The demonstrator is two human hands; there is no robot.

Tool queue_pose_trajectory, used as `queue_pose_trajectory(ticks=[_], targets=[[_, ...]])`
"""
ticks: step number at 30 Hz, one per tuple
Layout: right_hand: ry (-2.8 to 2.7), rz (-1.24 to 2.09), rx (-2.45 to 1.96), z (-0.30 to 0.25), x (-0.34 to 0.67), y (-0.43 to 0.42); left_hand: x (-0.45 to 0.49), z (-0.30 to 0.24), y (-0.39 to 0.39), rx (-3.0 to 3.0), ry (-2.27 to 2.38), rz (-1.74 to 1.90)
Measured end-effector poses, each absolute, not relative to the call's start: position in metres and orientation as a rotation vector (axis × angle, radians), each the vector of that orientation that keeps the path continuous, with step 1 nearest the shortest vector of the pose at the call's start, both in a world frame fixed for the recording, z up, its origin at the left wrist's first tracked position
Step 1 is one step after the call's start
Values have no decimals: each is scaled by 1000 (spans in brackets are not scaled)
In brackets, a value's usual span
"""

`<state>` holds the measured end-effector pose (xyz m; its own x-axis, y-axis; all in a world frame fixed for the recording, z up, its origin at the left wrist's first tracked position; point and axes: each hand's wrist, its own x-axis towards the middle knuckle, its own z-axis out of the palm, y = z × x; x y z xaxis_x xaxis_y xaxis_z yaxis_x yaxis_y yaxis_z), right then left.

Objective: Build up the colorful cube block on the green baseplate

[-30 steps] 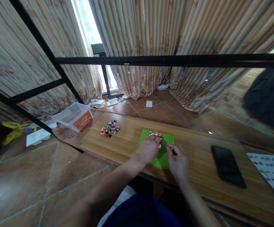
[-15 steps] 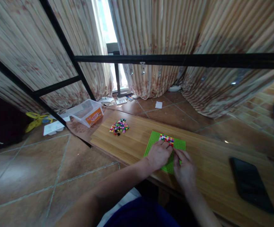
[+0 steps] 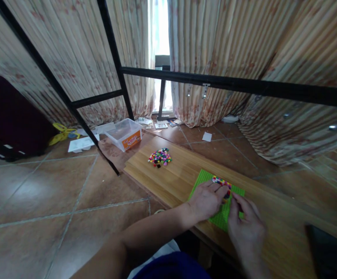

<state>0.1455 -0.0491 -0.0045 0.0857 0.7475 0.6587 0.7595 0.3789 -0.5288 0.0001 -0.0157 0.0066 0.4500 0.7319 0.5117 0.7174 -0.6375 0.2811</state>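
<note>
A green baseplate (image 3: pixel 203 180) lies on the wooden table (image 3: pixel 182 170), with a short row of small coloured bricks (image 3: pixel 221 181) stuck along its far edge. My left hand (image 3: pixel 207 200) rests on the plate, fingers curled and pressing down just in front of that row. My right hand (image 3: pixel 245 223) lies on the plate's right side with its fingertips pinched close to the bricks; what they hold is hidden. A loose pile of small coloured bricks (image 3: pixel 159 157) sits on the table to the far left.
A clear plastic box (image 3: pixel 124 134) with an orange label stands on the floor by the table's far left corner. A black phone (image 3: pixel 329 252) lies at the table's right. Black metal bars (image 3: pixel 229 83) cross above. Curtains hang behind, papers lie on the tiled floor.
The view has swung to the left, so the plate and hands sit further right in frame. Both hands stay on the plate, the right one closer to the brick row.
</note>
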Motion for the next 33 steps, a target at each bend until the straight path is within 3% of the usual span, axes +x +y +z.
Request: queue_pose_trajectory(ticks=[4,9,16,22,30,33], targets=[[-1682,146,-1227,4,105,-43,-67,-8,-25,2310,1680,1156],[-1919,420,-1227,-25,29,-6,-175,-43,-26,1830,2137,1194],[-2224,279,-1266,-47,-57,61,-215,-57,0,1958,2035,1051],[-2293,211,-1310,-60,-59,60,-209,-61,11,2017,1987,999],[-2278,269,-1276,-63,-33,51,-211,-60,0,1958,1797,1134],[-2187,368,-1311,-57,-37,45,-205,-54,-10,1573,1737,1321]])
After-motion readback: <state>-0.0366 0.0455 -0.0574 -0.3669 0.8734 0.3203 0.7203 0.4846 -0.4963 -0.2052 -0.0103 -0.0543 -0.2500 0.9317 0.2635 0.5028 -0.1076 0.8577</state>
